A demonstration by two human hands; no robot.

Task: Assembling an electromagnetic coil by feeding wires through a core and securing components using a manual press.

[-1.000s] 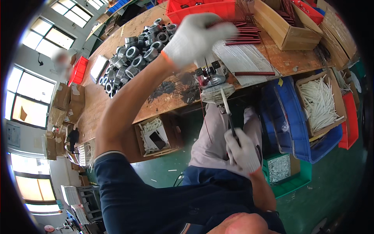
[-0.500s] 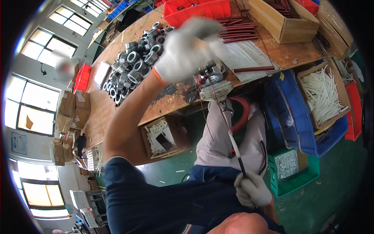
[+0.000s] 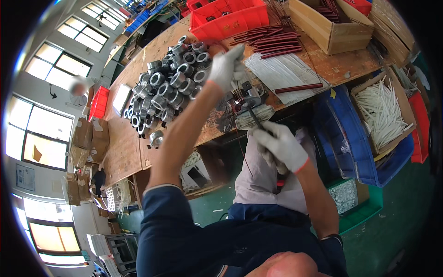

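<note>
My left hand [image 3: 226, 69], in a white glove with an orange cuff, is raised over the front of the bench. Its fingers are curled together, and whatever they may hold is too small to make out. My right hand [image 3: 282, 147], gloved the same way, is closed round a thin dark rod [image 3: 254, 116] above my lap. The rod's upper end reaches a small metal part with copper-coloured windings [image 3: 239, 99] at the bench edge. Beneath that part sits a worn pale block [image 3: 256, 117]. A thin reddish wire [image 3: 243, 152] hangs down from there.
Many grey metal rings [image 3: 168, 85] are heaped left of my left hand. Dark red tubes [image 3: 279, 41] lie beyond a pale sheet [image 3: 286, 76]. A red bin [image 3: 230, 21] and a cardboard box [image 3: 330, 30] stand behind. Blue crates [image 3: 344, 134] and a box of white tubes [image 3: 383, 113] are at right.
My right hand has risen from near my waist to just below the bench edge, still gripping the dark rod. My left hand, blurred before, has shifted slightly and its fingers are drawn together.
</note>
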